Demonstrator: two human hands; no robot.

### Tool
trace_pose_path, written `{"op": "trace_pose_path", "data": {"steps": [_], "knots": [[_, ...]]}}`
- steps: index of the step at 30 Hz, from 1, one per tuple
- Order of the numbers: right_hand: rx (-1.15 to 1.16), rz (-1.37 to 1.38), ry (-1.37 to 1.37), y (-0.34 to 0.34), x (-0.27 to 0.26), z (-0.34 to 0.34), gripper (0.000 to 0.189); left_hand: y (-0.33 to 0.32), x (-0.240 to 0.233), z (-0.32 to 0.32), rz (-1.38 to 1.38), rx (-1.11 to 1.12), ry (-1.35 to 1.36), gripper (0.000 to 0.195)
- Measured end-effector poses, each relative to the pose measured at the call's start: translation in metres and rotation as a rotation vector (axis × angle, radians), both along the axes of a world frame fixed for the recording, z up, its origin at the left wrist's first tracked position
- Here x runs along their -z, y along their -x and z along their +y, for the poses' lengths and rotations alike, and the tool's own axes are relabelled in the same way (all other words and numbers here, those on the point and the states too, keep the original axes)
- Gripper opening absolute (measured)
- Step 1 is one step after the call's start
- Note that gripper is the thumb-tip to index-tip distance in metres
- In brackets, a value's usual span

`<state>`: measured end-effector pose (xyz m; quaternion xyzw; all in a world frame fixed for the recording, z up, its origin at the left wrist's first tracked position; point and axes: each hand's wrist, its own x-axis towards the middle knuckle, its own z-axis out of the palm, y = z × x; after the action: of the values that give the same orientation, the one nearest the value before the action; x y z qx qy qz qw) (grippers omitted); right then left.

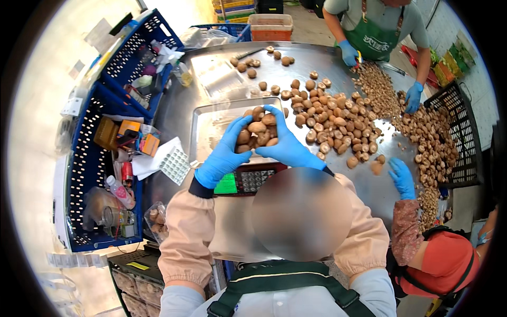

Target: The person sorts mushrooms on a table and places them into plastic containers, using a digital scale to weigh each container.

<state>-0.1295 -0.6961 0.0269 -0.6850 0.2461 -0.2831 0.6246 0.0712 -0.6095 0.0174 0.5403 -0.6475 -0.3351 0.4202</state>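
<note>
My left hand (222, 155) and my right hand (288, 143), both in blue gloves, cup a heap of brown mushrooms (257, 127) from its two sides. The heap is above the metal pan (204, 119) of a digital scale. Whether a clear container sits under the mushrooms cannot be made out. Below the pan, near my wrists, are the scale's keypad (253, 181) and lit green display (225, 184). Just beyond the pan lie clear plastic trays (216, 77). A large pile of whole mushrooms (336, 119) spreads over the steel table (309, 63) right of my right hand.
Blue crates (85, 158) with bottles and boxes line the left, beside a sheet of round stickers (174, 161). Across the table, a person's gloved hand (348, 53) holds scissors near cut stems (378, 87). At right, another person's gloved hand (402, 178) is near loose mushrooms and a black crate (471, 126).
</note>
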Motion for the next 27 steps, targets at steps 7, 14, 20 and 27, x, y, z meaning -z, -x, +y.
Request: {"op": "trace_pose_path", "data": {"steps": [7,14,20,27], "knots": [[-0.010,0.740,0.488,-0.048,0.042,-0.034,0.115,-0.059,0.045,-0.008,-0.017,-0.030,-0.220,0.110],[0.002,0.876,0.493,-0.012,0.002,-0.023,0.085,-0.066,0.023,0.022,-0.201,-0.175,-0.163,0.111],[0.260,0.693,0.220,0.063,0.003,-0.002,0.059,-0.077,0.034,0.040,-0.371,-0.423,0.093,0.067],[0.435,0.624,0.453,0.178,0.133,0.077,0.039,-0.026,0.029,0.108,-0.268,-0.660,0.272,0.016]]}}
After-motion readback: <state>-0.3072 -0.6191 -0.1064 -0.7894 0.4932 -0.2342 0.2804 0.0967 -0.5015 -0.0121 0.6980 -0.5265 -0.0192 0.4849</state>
